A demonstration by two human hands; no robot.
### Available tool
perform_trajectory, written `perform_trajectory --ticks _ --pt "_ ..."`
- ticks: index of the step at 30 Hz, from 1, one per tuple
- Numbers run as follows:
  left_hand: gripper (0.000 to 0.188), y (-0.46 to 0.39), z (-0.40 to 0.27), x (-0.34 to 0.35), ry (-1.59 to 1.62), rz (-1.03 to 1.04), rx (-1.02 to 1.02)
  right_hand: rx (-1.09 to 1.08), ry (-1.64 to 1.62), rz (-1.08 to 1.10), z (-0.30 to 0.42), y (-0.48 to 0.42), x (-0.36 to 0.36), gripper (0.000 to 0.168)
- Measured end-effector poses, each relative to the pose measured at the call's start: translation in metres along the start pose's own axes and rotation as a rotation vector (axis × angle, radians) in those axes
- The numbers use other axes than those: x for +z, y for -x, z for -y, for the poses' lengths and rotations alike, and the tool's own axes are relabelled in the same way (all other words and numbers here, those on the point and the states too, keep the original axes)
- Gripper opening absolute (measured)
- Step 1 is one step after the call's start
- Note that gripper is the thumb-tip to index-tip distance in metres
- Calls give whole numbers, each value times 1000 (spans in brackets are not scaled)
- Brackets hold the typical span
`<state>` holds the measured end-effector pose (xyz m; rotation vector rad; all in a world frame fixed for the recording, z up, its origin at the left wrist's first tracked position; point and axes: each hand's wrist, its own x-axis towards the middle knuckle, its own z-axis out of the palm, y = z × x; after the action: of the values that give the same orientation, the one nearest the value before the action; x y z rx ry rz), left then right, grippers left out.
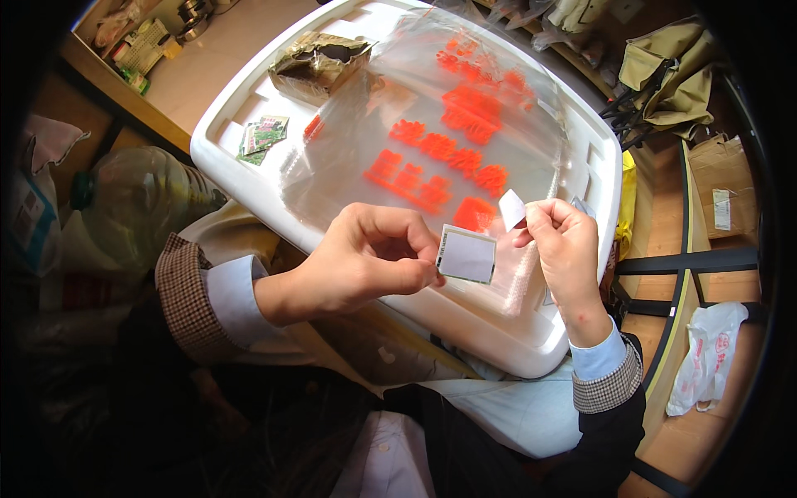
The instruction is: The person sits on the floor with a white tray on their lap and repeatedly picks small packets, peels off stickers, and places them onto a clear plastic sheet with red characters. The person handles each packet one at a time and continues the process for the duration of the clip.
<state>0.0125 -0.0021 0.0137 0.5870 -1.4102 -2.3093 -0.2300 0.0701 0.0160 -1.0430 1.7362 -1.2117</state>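
A small square card or sticker (pixel 468 255), its pale face up with a printed strip along the left edge, is pinched between the thumb and forefinger of my left hand (pixel 358 258). My right hand (pixel 563 252) grips a small curled white piece of paper (pixel 512 210), apart from the square. Both hands are over the near right part of a stack of clear plastic bags (pixel 348 180) with red printing. The stack lies on a white plastic lid (pixel 227 140). At its left rests a little pile of green-and-white printed cards or stickers (pixel 264 138).
A torn carton with brown tape (pixel 319 65) sits at the lid's far left. A large clear plastic bottle (pixel 146 199) is at left. On the right are a folded khaki fabric item (pixel 669 75), a cardboard box (pixel 722 180) and a white plastic bag (pixel 710 355) on wooden shelving.
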Motion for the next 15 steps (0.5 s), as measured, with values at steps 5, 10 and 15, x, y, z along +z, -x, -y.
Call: perform_trajectory --ticks 5,10,15 --pt "4 -6 4 1 152 100 -23 -815 716 -180 6 15 17 10" --pt "5 -4 4 -2 112 118 -41 -999 736 51 9 23 24 9" --pt "3 -4 0 -4 -44 165 -30 -761 501 58 8 14 18 17"
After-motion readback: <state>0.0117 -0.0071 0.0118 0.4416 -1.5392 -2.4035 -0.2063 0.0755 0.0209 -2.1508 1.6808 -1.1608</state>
